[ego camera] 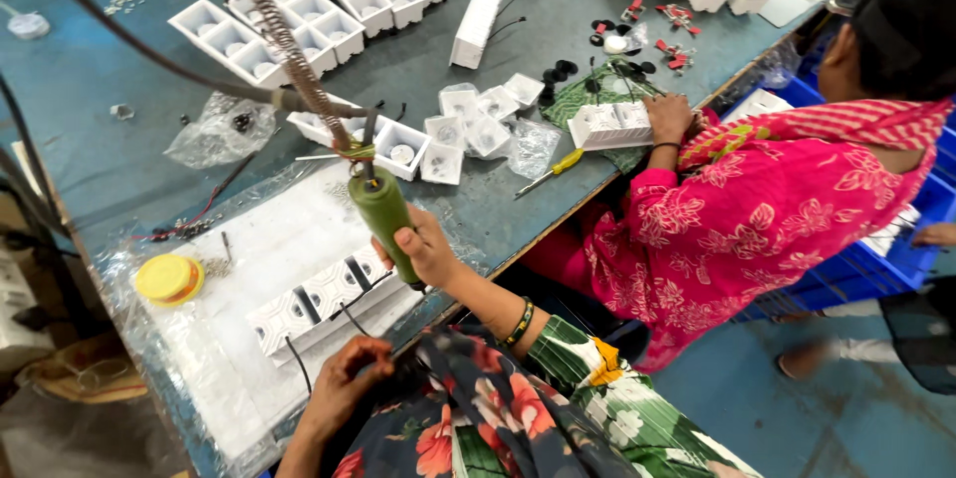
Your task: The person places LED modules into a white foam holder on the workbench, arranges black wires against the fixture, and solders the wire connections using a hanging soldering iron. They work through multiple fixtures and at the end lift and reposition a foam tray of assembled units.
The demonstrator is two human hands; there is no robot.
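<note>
My right hand (426,247) grips a green cylindrical power tool (386,217) that hangs from a coiled cable, its tip pointing down at a white multi-cell housing (319,304) on a plastic-covered white pad. My left hand (349,373) is at the near edge of the bench, its fingers closed around a thin black wire that runs up to the housing.
White square housings (264,35) lie in rows across the blue bench, with loose ones (458,129) in the middle. A yellow lid (167,279) sits at the left. A yellow-handled screwdriver (548,172) lies near the edge. A person in pink (757,209) works at the right on another housing.
</note>
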